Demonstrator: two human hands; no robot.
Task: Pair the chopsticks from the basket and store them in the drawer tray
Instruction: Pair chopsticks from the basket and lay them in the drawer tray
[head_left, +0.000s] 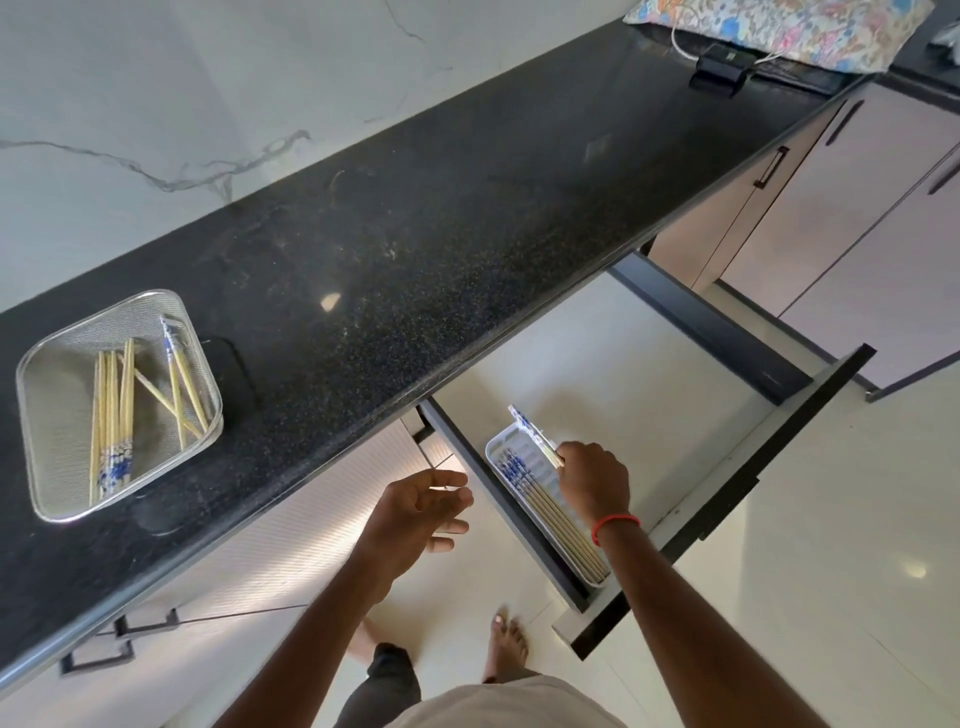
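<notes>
Pair of chopsticks: blue-patterned. My right hand pinches them near the plain ends. The patterned ends point up and away, tilted over the far end of the white tray.

Stored chopsticks lie lengthwise along the tray's left side, patterned ends toward the far end. The tray sits at the left of the open drawer.

My left hand holds nothing. Its fingers are loosely spread beside the drawer, below the counter edge.

The basket stands on the counter well to the left, with loose chopsticks inside.

Plan for the step, as I judge it:
- Tip the pair down flat, heading the same way as the stored ones.
- Set it just beside them on the free right side.
- Keep both sticks level so the pair does not split.
- Let go only once it lies flat.

Likely snag: the ends catching the tray rim.
</notes>
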